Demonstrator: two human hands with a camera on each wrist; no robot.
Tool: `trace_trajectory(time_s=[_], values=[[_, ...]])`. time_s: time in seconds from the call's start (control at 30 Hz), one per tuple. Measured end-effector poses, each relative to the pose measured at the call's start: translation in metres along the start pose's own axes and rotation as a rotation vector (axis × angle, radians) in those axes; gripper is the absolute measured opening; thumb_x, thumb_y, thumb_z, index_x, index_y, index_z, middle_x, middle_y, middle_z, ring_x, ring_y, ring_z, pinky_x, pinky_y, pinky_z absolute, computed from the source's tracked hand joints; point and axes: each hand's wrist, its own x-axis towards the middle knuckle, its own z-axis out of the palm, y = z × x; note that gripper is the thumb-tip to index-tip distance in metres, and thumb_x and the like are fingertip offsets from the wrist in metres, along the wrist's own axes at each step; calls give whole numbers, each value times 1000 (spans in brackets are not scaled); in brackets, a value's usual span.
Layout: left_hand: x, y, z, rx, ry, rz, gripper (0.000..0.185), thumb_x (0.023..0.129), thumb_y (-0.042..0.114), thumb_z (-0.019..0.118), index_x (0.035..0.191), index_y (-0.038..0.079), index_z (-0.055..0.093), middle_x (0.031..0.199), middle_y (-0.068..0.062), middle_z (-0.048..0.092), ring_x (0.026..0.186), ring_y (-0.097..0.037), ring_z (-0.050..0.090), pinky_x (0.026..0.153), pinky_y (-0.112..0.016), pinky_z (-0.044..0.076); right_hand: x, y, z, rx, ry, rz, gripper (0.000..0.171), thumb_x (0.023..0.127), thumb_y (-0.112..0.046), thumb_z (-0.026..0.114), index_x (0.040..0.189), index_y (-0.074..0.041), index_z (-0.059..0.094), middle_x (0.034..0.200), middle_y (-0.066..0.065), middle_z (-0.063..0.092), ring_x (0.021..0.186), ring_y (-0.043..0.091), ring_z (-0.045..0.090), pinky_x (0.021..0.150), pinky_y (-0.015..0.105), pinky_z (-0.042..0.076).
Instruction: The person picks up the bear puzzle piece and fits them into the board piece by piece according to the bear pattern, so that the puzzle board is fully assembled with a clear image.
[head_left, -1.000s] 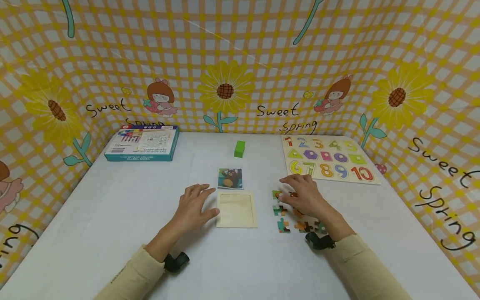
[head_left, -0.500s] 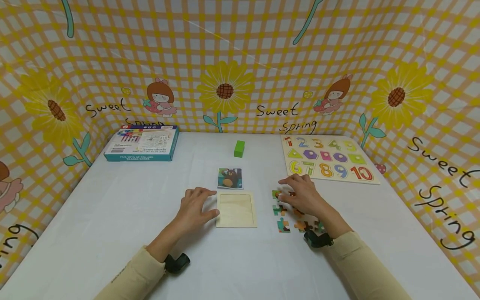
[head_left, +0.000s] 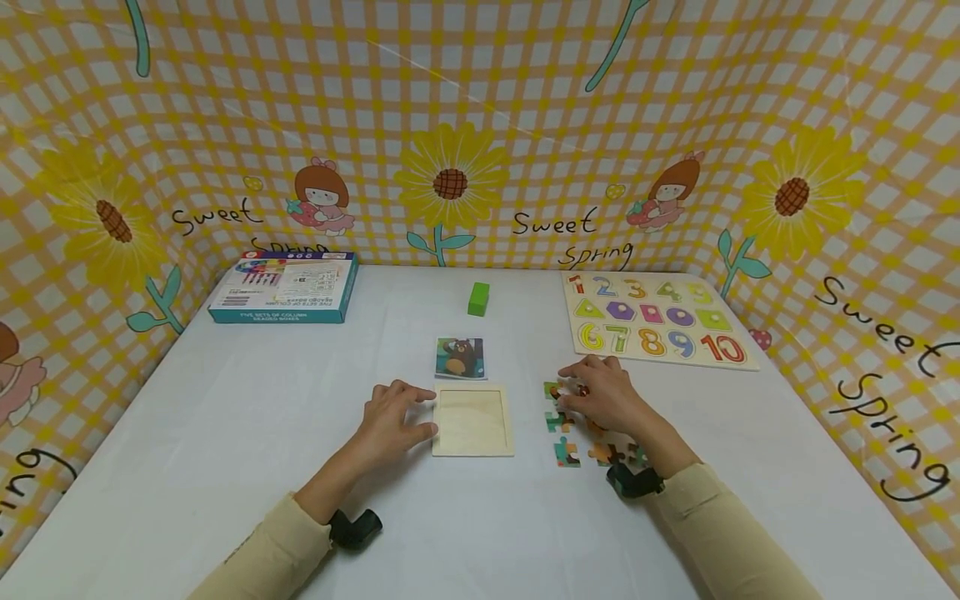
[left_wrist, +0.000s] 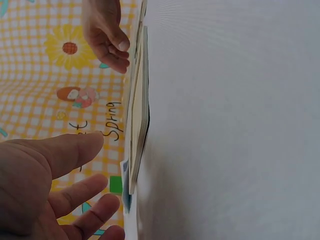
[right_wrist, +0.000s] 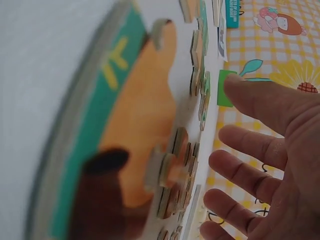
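Observation:
My left hand (head_left: 392,421) hovers at the left edge of a square wooden puzzle tray (head_left: 474,423), thumb and fingers spread and holding nothing. In the left wrist view the tray (left_wrist: 140,115) lies edge-on beyond my fingertips. Over on the right, my right hand (head_left: 606,397) is held above several jigsaw pieces (head_left: 567,452), fingers loosely apart with nothing between them. Part of the pieces is hidden beneath it. A large, blurred jigsaw piece (right_wrist: 140,115) fills the near side of the right wrist view. A bear picture card (head_left: 461,358) lies just behind the tray.
A green block (head_left: 478,298) stands farther back in the middle. At the back left is a flat teal box (head_left: 285,287); a wooden number board (head_left: 660,319) lies at the back right. Checked cloth walls surround the white table (head_left: 187,467) on three sides.
My left hand has shifted slightly right and its fingers have come down a little toward the tray. My right hand has drifted slightly left and toward me. The objects have stayed put.

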Motion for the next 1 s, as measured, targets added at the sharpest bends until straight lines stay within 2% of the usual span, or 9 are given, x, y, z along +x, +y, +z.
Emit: trace_trajectory(time_s=[0.23,0.5,0.77,1.0], values=[[1,-5,3,5,11,12,37,77,16,73,113,10,64,107,-9,58,102,-25,41,87,-47,31,2,-2,-3,1,-6,5,38,82,-26,68,116,-8,64,118,16,57,107,38,42,86,53,34],[2,-8,4,-39,10,13,35,77,14,73,110,9,65,104,-9,58,102,-25,41,87,-47,29,7,1,-3,35,-54,12,34,83,-22,66,114,-8,65,124,17,56,108,36,42,85,51,35],[4,-13,9,-27,6,-2,34,75,15,73,109,11,66,103,-8,58,100,-24,41,89,-49,28,8,7,2,62,-65,-4,32,82,-21,69,112,-8,66,107,11,61,100,30,44,79,42,35],[4,-13,9,-24,9,-9,36,75,14,73,110,10,65,104,-9,57,102,-26,41,90,-50,27,8,9,3,80,-57,-10,32,82,-20,70,111,-8,67,105,10,60,97,28,43,77,38,35]])
